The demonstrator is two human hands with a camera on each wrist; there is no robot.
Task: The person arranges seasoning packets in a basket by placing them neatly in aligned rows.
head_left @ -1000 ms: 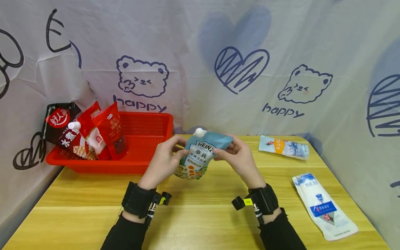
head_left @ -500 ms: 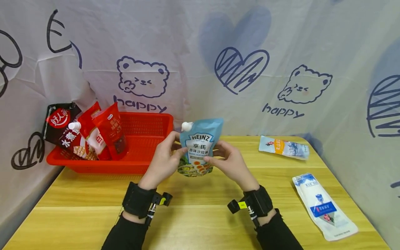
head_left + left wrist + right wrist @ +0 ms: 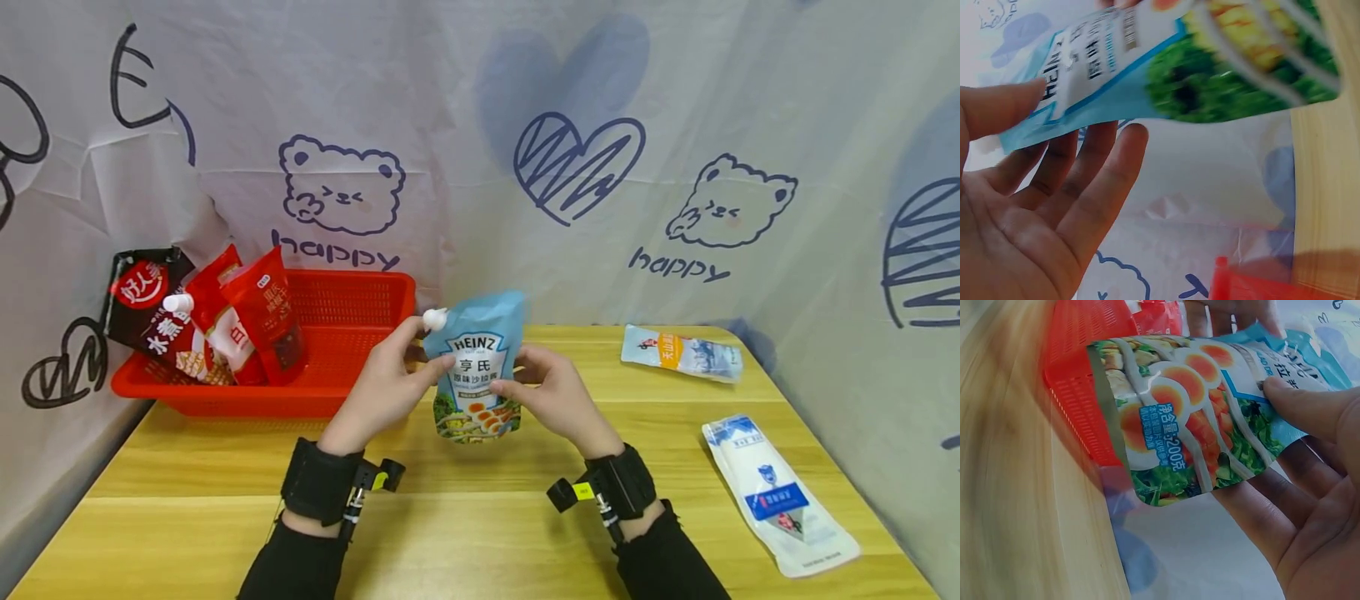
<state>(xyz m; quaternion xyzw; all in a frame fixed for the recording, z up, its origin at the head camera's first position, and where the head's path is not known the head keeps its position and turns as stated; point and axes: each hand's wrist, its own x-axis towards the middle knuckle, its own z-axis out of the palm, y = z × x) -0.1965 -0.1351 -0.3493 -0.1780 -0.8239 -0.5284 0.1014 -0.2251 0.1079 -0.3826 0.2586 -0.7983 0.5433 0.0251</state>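
A light blue Heinz salad dressing pouch (image 3: 477, 367) with a white spout cap (image 3: 434, 319) is held upright above the table, its printed front facing the head camera. My left hand (image 3: 390, 379) pinches its left side near the cap, thumb on the front and fingers behind. On the opposite edge, my right hand (image 3: 555, 396) grips the pouch with the thumb across the label. The right wrist view shows the egg-and-vegetable picture on the pouch's lower part (image 3: 1172, 419), with my right thumb (image 3: 1304, 406) over the label.
At the left stands a red plastic basket (image 3: 352, 287) holding a black packet (image 3: 146, 292) and red pouches (image 3: 266, 312). A small blue-and-orange packet (image 3: 681, 353) lies at the back right of the wooden table (image 3: 465, 533). Nearer on the right lies a long white packet (image 3: 776, 500).
The pouch has turned from a tilted pose to nearly upright, swinging first up, then slightly down and left. My right hand has shifted left and lower along its edge.
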